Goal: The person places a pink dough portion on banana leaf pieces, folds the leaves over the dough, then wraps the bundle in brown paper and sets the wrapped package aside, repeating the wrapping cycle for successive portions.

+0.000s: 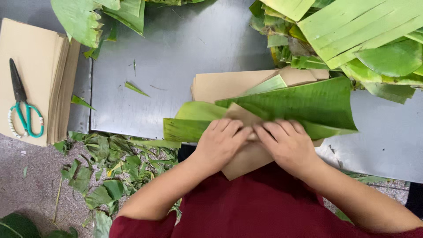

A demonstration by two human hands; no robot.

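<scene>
Head view. A folded banana leaf (304,108) lies across a sheet of brown paper (246,161) at the near edge of the steel worktop (176,57), directly in front of the person. The leaf's long axis runs left to right, from a pale end at the left to a broad dark green flap at the right; the paper juts toward the person from under it, one corner hanging past the worktop edge. Both hands rest on the middle of the bundle, side by side and almost touching. The left hand (220,141) lies palm down with its fingers (229,128) curled and pressing where leaf and paper meet; the right hand (288,143) mirrors it, fingers (282,130) bent over the same fold. Neither hand is closed round anything: both press flat rather than grip. The leaf extends away from the fingers on both sides and toward the far side, with more of it to the right, so the right hand is nearer the larger flap.

Just behind the bundle lie more brown sheets (229,83) with a strip of leaf between them. A heap of cut leaves (361,39) fills the far right corner. More leaves (97,17) lie at the far left. At the left edge a stack of brown paper (39,66) carries a pair of green-handled scissors (22,110). Leaf scraps (110,167) litter the floor below the worktop.
</scene>
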